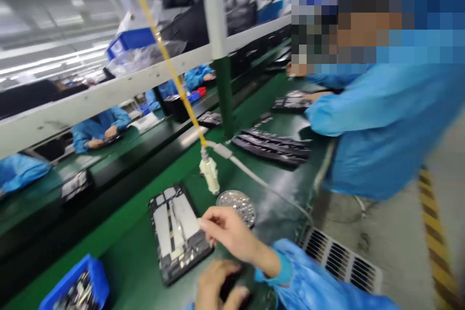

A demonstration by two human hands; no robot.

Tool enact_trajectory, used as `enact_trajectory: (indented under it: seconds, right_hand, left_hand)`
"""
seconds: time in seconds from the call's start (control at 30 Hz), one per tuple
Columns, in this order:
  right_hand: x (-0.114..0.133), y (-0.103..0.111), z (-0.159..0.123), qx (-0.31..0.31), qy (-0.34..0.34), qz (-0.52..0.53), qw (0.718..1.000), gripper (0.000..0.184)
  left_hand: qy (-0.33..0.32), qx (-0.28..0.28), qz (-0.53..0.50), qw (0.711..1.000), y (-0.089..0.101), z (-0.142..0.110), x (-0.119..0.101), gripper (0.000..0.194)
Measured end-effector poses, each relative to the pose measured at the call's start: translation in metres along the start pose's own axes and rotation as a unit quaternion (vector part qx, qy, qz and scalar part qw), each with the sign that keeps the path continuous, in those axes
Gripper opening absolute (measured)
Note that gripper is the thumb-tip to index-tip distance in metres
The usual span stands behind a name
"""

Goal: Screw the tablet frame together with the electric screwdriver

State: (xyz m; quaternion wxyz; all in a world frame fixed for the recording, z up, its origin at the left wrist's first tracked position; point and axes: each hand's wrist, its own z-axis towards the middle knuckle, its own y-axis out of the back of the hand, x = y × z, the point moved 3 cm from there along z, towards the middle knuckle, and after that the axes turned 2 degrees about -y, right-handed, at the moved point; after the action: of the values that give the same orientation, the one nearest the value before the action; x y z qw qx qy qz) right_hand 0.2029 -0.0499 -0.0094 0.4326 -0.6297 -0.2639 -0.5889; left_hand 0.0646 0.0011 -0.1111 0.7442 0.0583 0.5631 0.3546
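An opened tablet (pixel 181 232), its back cover off and pale battery panels showing, lies tilted on the green bench. My right hand (pixel 232 232) is over its right edge, thumb and fingers pinched together; whatever they hold is too small to make out. Below it, my left hand (pixel 218 286) is blurred and cut by the lower frame edge, with its fingers curled round something dark that I cannot identify. Just beyond my right hand sits a round dish (pixel 238 206) of small shiny parts. A pale tool (pixel 209 174) hangs above the bench on a yellow coiled cord (pixel 167 58).
A blue bin (pixel 100 281) of small parts stands at lower left. Dark strip-like parts (pixel 272 147) lie farther along the bench (pixel 119 261). A grey cable (pixel 269 186) crosses to the right edge. A co-worker in a blue smock (pixel 381 131) works at right; others sit across the line.
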Motion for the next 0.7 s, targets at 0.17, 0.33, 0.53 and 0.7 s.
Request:
enact_trajectory:
  seconds: [0.17, 0.33, 0.53, 0.7]
  right_hand:
    - [-0.015, 0.055, -0.002, -0.233, 0.195, -0.266, 0.915, 0.036]
    - [-0.030, 0.067, 0.047, -0.239, 0.193, -0.261, 0.915, 0.073]
    - [-0.023, 0.079, 0.112, -0.240, 0.111, -0.224, 0.938, 0.073]
    - [-0.027, 0.090, 0.151, -0.130, 0.042, -0.258, 0.956, 0.045]
  left_hand:
    - [0.100, -0.094, 0.282, 0.950, 0.124, 0.050, 0.026, 0.027]
    - [0.196, -0.133, 0.353, 0.905, 0.197, 0.118, 0.091, 0.028]
    - [0.223, -0.054, 0.365, 0.902, 0.177, 0.147, 0.129, 0.035]
    - [0.238, -0.050, 0.387, 0.889, 0.185, 0.119, 0.127, 0.043]
